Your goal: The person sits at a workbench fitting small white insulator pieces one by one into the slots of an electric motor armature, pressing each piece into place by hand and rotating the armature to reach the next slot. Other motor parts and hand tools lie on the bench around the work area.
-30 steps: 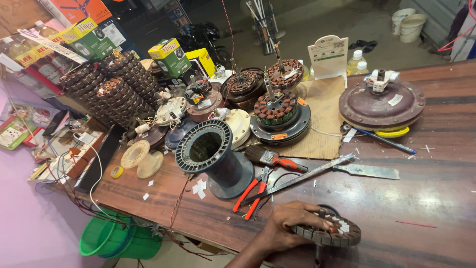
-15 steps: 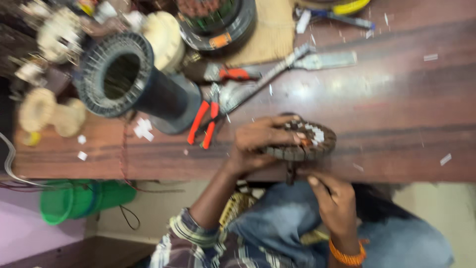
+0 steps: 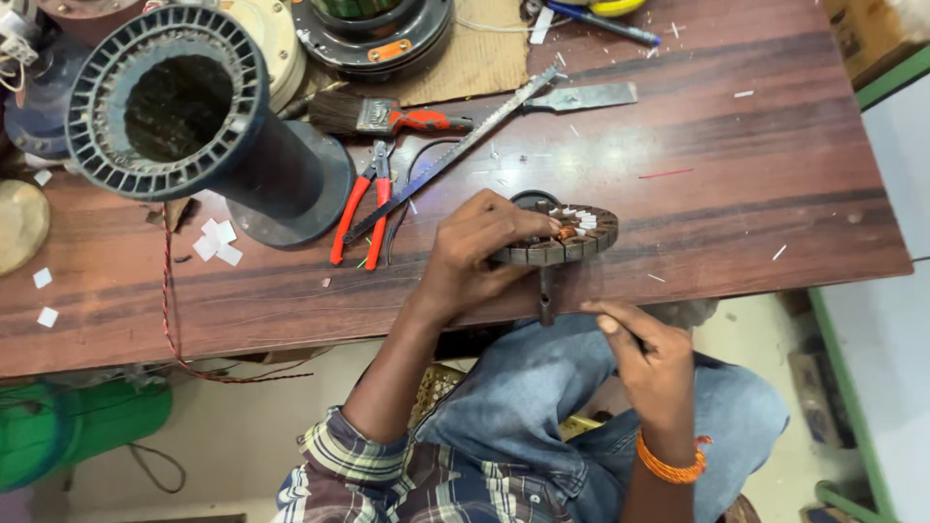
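Dark ribbed plastic marks the big flanged spool (image 3: 189, 116) at the upper left of the frame, with red-handled pliers (image 3: 363, 208) and a paintbrush (image 3: 387, 116) lying just right of it on the wooden bench (image 3: 775, 174). Near the middle, at the bench's near edge, a slotted motor stator (image 3: 567, 237) is kept flat by the left hand (image 3: 475, 257), whose fingers are curled over its left rim in a firm closed grip. White slot papers show on its top face. Below and to the right, off the bench edge, the right hand (image 3: 654, 353) is pinched nearly shut — what lies between finger and thumb cannot be made out, perhaps fine wire. For the work to go well, the stator is best held pressed down and unturned, and anything fed from below is best kept taut and guided squarely into one slot — the papers could be dislodged otherwise.
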Tool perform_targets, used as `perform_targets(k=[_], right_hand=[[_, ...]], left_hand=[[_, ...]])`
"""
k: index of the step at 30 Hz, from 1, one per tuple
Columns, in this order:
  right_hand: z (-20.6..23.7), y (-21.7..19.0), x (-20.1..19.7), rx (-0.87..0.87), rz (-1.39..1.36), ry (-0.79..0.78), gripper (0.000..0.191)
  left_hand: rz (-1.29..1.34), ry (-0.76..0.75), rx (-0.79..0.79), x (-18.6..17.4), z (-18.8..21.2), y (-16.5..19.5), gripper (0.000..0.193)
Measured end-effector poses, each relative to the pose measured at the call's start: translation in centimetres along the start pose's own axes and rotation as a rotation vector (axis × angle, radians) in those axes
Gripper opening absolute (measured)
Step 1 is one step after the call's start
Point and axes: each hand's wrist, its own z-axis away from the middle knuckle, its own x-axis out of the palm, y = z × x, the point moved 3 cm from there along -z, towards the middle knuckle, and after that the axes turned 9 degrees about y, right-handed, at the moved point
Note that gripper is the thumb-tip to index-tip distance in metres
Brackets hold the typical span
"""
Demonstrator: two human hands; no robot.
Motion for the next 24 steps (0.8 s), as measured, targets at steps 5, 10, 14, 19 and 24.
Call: perform_targets(k=[5,10,14,19,24], right_hand=[[0.3,-4.8,-1.5,0.014,-0.067,-0.012,0.015],[-2.4,-9.5,-1.3,-0.018,0.165,-0.115,0.022],[-4.4,-11.2,-0.4,0.041,0.005,-0.157,0.025],[-5.5,-12.5,-0.1,-0.119,0.09,-0.239,0.025],[-8.8,-13.8,0.3,-0.181,0.311,-0.287,0.032]], left_hand=[[-0.077,0.05,0.057,0.0,0.9,0.4,0.044],[-0.112,0.081,0.083,-0.3,1.0,0.6,0.043],[-0.11,0.093,0.071,-0.7,1.1,0.9,0.044],[-0.18,0.115,0.093,-0.9,1.4,1.7,0.049],[-0.182,0.102,0.085,-0.9,1.2,1.7,0.048]])
